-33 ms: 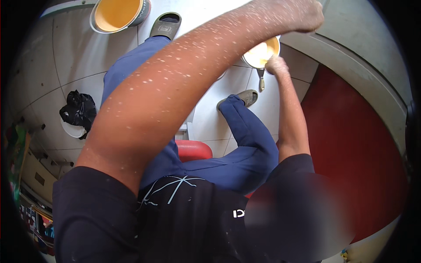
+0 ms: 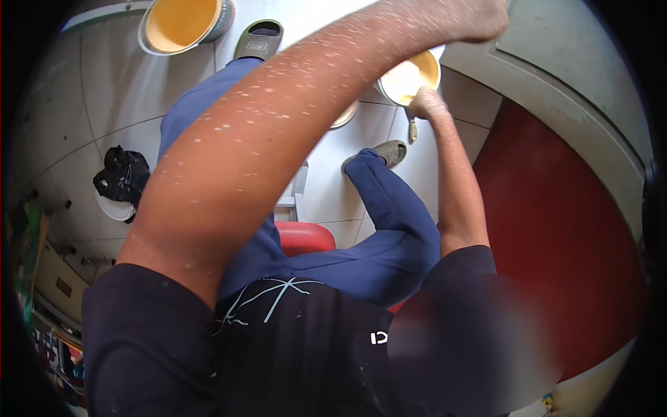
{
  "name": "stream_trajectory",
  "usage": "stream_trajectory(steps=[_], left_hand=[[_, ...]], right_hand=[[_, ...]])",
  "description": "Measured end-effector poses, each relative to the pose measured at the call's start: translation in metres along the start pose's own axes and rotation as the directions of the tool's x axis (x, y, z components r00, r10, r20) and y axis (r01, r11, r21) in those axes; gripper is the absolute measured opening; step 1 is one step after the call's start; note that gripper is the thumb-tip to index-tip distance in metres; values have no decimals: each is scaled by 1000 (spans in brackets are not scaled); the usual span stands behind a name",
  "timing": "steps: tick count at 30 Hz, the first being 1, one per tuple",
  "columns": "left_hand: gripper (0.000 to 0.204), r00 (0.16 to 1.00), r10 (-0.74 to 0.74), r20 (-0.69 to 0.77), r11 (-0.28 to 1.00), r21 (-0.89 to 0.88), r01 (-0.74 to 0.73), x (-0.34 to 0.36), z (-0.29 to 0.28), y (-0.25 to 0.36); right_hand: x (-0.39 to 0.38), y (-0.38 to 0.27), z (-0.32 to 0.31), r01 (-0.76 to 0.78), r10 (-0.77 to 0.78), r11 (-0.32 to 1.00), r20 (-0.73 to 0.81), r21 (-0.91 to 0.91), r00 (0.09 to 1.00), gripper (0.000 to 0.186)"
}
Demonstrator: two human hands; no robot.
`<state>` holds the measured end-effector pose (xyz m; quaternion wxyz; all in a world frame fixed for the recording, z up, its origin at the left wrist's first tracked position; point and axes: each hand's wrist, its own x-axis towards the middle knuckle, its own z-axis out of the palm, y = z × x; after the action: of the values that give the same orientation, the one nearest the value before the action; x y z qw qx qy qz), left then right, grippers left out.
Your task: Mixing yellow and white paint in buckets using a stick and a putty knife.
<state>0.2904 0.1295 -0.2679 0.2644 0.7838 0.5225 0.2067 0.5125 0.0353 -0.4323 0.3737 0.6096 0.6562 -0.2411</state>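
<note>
- At far left, along the curved rim, crowded shelves (image 2: 62, 347) with small, many-coloured items, too small to make out.
- Next, on the pale tiled floor (image 2: 333, 201), a crumpled black plastic bag (image 2: 124, 172) over part of a round white container (image 2: 114, 206); cannot tell whether resting on it or only against it.
- At upper left, a large bucket (image 2: 182, 26), dark grey outside and yellow-orange inside, near the left slipper (image 2: 258, 42), olive-coloured.
- Across the middle, wears a black T-shirt (image 2: 292, 361) with a pale line print, and blue trousers (image 2: 396, 254), knees apart.
- Between the thighs, a red seat (image 2: 303, 238), with a grey metal frame (image 2: 299, 198) just beyond.
- Stretches the left forearm (image 2: 278, 132), speckled with white flecks, up and across from lower left to upper right, over part of a pale round rim (image 2: 345, 115).
- Right of centre, rests the right slipper (image 2: 392, 154) on the tiles, below the pail (image 2: 431, 68), yellow-walled with a creamy white mass inside.
- At the pail's near edge, a short-handled tool (image 2: 413, 131), handle pointing back toward the body.
- Just beside that handle, sets the right hand (image 2: 429, 104) at the pail's rim, fingers bent; cannot tell whether gripping.
- At upper right, raises the left hand (image 2: 479, 19) past the pail, blurred and against the top edge; cannot tell whether open, closed or holding anything.
- At far right, a broad red surface (image 2: 556, 243) below a pale grey panel (image 2: 577, 76).
</note>
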Motion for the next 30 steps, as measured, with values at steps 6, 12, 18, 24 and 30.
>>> stream_trajectory(steps=[6, 12, 18, 24, 30], left_hand=[[38, 995, -87, 40, 959, -265, 95, -2, 8, 11], [40, 988, -151, 36, 940, -306, 154, -1, 1, 15], [37, 996, 89, 17, 996, 8, -89, 3, 11, -4], [31, 984, -175, 45, 944, -278, 180, -7, -3, 10], [33, 999, 42, -8, 997, 59, -42, -4, 2, -17]], right_hand=[[55, 12, -21, -34, 72, 985, -228, 167, 971, 27], [37, 63, 12, -161, 161, 987, -6, 11, 987, 28], [48, -1, -18, 43, -23, 953, -72, 300, 997, 30], [27, 30, -26, -344, 344, 936, 11, 77, 939, 36], [16, -63, -23, 215, -177, 967, 243, -137, 954, 29]])
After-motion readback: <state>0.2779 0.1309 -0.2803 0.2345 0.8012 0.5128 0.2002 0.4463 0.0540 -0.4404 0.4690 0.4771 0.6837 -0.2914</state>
